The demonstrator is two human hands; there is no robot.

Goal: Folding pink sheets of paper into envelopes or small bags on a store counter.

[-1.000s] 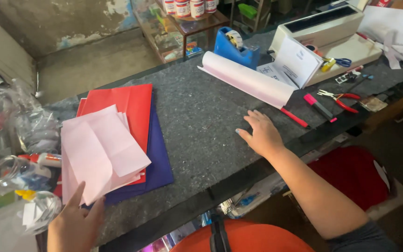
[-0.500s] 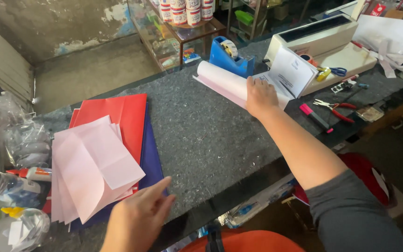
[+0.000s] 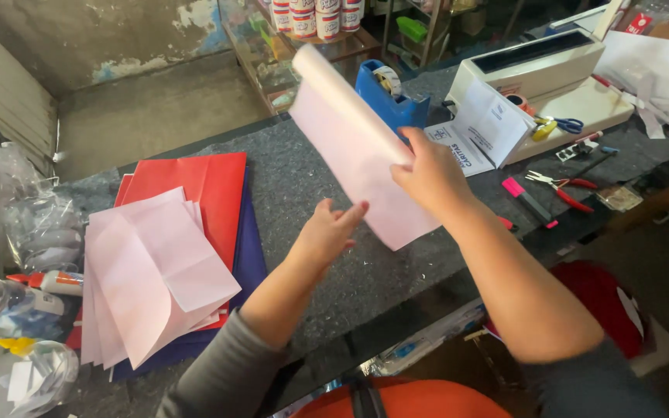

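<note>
Pink paper, one loosely rolled sheet (image 3: 358,147), is lifted clear of the grey felt-covered table (image 3: 311,178) and tilts from upper left to lower right above its middle. Right hand (image 3: 431,178) grips the sheet's right edge, thumb on the near face and fingers wrapped behind it. Left hand (image 3: 327,232) is unclenched, fingers spread, fingertips (image 3: 354,210) at the sheet's lower left edge; contact cannot be confirmed from this view. Both forearms wear grey sleeves. On the table's left lies a stack of folded pink sheets (image 3: 149,271), resting on red sheets (image 3: 195,186) and a dark blue sheet (image 3: 249,255); this stack is well apart from the held sheet. Left of the stack: a glue tube with a red cap (image 3: 48,282) and crumpled clear plastic bags (image 3: 25,224). Behind the lifted sheet stands a blue tape dispenser (image 3: 392,97). To its right, an open white booklet (image 3: 482,131) leans against a white machine (image 3: 543,73). Scissors with yellow and blue handles (image 3: 555,125) lie on the machine's front ledge. Red-handled pliers (image 3: 563,190) and a pink marker (image 3: 528,201) lie near the table's right edge. White jars with red labels (image 3: 315,15) stand on a shelf beyond the table.
</note>
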